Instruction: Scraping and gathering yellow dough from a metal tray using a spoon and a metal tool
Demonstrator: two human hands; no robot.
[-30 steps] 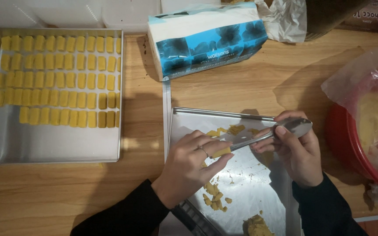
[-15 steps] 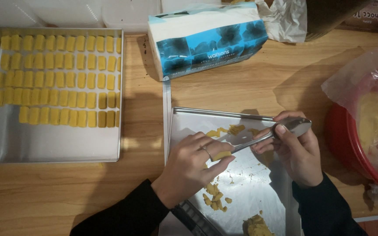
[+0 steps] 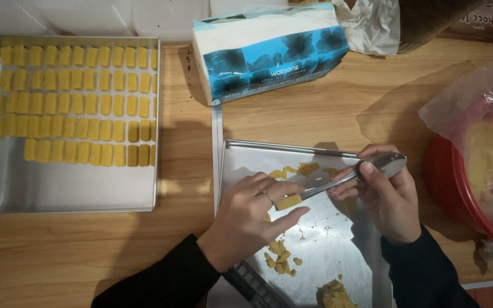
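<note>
Your left fingers [image 3: 278,191] are pinching one small yellow dough bar [image 3: 288,202] just right of the frame's centre, thumb below and fingertips above, closed snugly on it. Your left hand [image 3: 252,219] is hovering over the near steel tray [image 3: 338,251], with a ring on one finger. Your right hand [image 3: 386,199] is gripping a single metal spoon [image 3: 360,171] by the bowl end, fingers wrapped tight, with the handle tip pressing against the bar's right end. The bar is looking rectangular, smooth and pale yellow. Around it on the near tray, loose yellow crumbs are lying in three patches: lower centre, bottom edge and top centre. At the right edge, one red bowl [image 3: 446,182] lined with a plastic bag is holding more dough. Farther off, in the upper left of the frame, a second tray [image 3: 64,191] is carrying four rows of finished bars, too many to count surely. At top centre, one blue-and-white tissue pack [image 3: 269,51] is lying on the wooden table [image 3: 189,171].
</note>
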